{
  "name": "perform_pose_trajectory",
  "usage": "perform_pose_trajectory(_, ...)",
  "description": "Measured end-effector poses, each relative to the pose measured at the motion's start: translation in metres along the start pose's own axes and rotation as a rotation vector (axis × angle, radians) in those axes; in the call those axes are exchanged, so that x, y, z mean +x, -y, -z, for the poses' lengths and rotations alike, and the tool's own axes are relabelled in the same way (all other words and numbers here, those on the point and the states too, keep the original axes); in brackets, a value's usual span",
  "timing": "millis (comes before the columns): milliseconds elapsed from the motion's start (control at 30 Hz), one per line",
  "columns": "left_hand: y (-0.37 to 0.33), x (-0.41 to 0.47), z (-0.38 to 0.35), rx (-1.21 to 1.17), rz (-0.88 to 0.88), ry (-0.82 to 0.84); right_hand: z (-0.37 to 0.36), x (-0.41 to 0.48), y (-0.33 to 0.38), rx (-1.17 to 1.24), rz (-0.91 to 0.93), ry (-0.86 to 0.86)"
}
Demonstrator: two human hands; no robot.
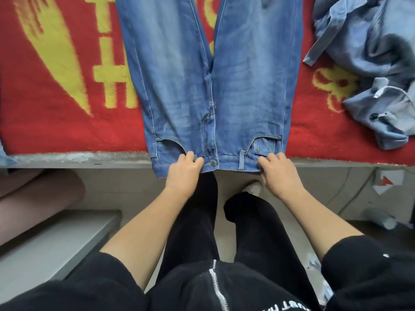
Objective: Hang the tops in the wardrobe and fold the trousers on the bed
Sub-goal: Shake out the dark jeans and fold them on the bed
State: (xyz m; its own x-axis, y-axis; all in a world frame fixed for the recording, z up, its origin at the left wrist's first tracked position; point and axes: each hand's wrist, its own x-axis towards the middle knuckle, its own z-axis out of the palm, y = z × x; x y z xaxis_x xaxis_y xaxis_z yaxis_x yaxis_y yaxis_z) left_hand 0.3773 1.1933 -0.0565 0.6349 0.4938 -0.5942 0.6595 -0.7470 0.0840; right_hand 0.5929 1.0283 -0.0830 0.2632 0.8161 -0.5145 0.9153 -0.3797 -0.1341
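Note:
A pair of blue jeans lies flat on the bed's red and yellow blanket, front side up, legs running away from me. Its waistband hangs just over the bed's near edge. My left hand grips the waistband left of the button. My right hand grips the waistband near the right pocket. A crumpled light-blue top with a loose strap lies on the blanket at the right.
The bed's grey edge runs across the view. Below it are a pinkish roll and a grey step at the left. Papers and cables lie on the floor at the right. A scrap of blue cloth shows at the far left.

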Motion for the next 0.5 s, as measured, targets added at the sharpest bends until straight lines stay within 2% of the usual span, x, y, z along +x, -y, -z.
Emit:
perform_pose_trajectory(133, -0.001, 0.012, -0.002, -0.088, 0.088, 0.438, 0.009, 0.017, 0.009, -0.064, -0.068, 0.441)
perform_pose_trajectory(167, -0.001, 0.016, 0.001, -0.113, 0.096, 0.445, 0.013, 0.021, 0.010, -0.055, -0.093, 0.451)
perform_pose_trajectory(200, 0.001, 0.020, 0.004, -0.136, 0.102, 0.381, 0.018, 0.027, 0.013, -0.022, -0.120, 0.390)
perform_pose_trajectory(333, 0.011, 0.049, 0.021, -0.216, 0.089, -0.133, 0.035, 0.056, 0.020, 0.156, -0.130, -0.159)
perform_pose_trajectory(367, 0.013, 0.061, 0.027, -0.222, 0.084, -0.177, 0.041, 0.068, 0.020, 0.158, -0.133, -0.202)
perform_pose_trajectory(433, 0.019, 0.085, 0.043, -0.196, 0.093, -0.056, 0.055, 0.088, 0.015, 0.099, -0.133, -0.055)
perform_pose_trajectory(500, 0.024, 0.109, 0.059, -0.196, 0.097, 0.208, 0.067, 0.109, 0.007, 0.052, -0.169, 0.247)
